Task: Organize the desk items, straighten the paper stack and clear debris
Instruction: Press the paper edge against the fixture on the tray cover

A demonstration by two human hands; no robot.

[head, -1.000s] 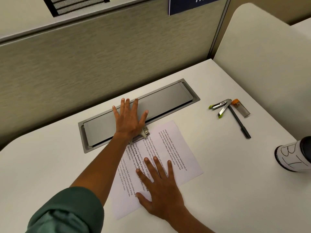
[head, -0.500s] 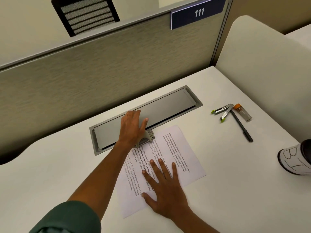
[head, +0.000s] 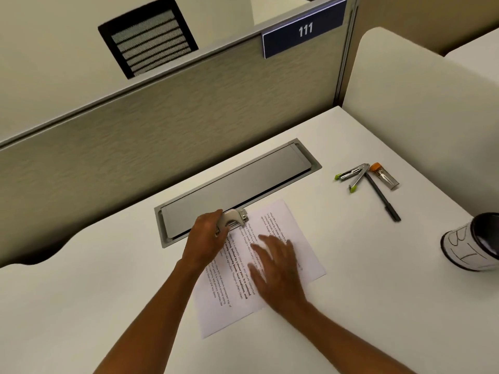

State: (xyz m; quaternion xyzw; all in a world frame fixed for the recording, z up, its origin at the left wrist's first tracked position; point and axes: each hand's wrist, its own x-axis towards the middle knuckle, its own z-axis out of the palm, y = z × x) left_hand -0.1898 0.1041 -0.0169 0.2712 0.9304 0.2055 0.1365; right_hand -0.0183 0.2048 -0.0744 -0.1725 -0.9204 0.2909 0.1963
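The left hand (head: 206, 234) is wrapped around the metal hole punch (head: 232, 220) at the top edge of the paper stack (head: 259, 265). The right hand (head: 275, 268), fingers spread, lies blurred over the sheets on the surface (head: 364, 306); press flat so nothing shifts as the punch lifts clear.
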